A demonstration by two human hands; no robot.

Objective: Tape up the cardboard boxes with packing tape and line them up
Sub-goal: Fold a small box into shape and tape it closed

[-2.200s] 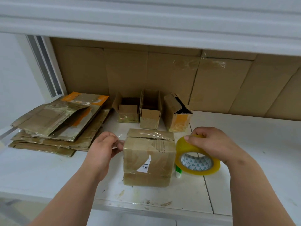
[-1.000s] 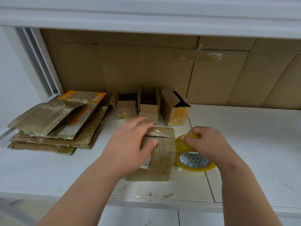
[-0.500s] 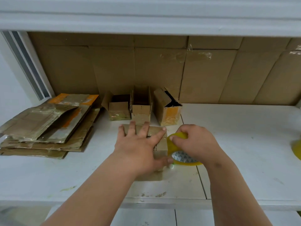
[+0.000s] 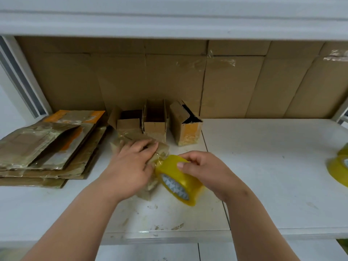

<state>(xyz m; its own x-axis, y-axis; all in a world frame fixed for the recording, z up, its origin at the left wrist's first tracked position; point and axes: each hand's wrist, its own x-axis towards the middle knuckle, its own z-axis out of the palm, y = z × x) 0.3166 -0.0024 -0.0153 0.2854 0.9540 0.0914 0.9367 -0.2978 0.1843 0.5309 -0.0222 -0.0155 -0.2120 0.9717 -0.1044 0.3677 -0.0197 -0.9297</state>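
A small cardboard box (image 4: 163, 147) stands on the white shelf (image 4: 263, 166) in front of me, mostly covered by my left hand (image 4: 130, 166). That hand lies flat on the box top with straight fingers, pressing it down. My right hand (image 4: 205, 172) grips a yellow roll of packing tape (image 4: 178, 181) tilted against the box's right side; a short strip of tape runs from the roll to the box. Three small boxes (image 4: 154, 121) with raised flaps stand in a row behind it.
A stack of flattened cardboard boxes (image 4: 47, 147) lies at the left. More yellow tape rolls (image 4: 339, 166) sit at the right edge. A cardboard wall (image 4: 226, 81) lines the back, and a white shelf board (image 4: 169, 16) runs overhead.
My left hand moved from the box's left side onto its top and now presses there. My right hand brought the tape roll closer and tilted it against the box.
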